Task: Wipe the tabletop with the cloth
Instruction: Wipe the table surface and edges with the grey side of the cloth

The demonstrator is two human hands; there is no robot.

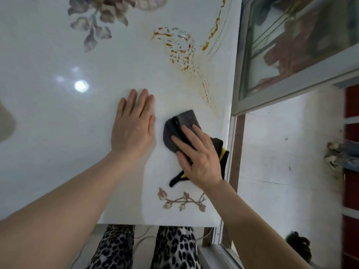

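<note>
The cloth (181,131) is a dark grey rag, folded and bunched, with black edging and a strip of yellow showing where its tail trails out from under the palm toward the near right edge of the counter (58,117). It lies flat on the glossy white surface, close to that right edge and just beyond a small printed sprig of brown leaves (181,200) at the near side. The right hand (198,160) lies on top of the cloth with fingers straight and slightly spread, pressing it down rather than gripping it; the fingertips reach over the grey part while the black and yellow tail pokes out on both sides of the wrist. Just left of the cloth, not touching it, the left hand (134,123) rests palm down on the bare counter, fingers straight and close together, holding nothing. Beyond the cloth, orange-brown smears (180,49) arc across the white top (streaky, broken into dashes) and fade into a pale yellowish trail running down toward the cloth. Farther off, left of the smears, is a large printed spray of grey-brown leaves (97,20). Leopard-print trouser legs (174,247) show below the counter's near edge.
</note>
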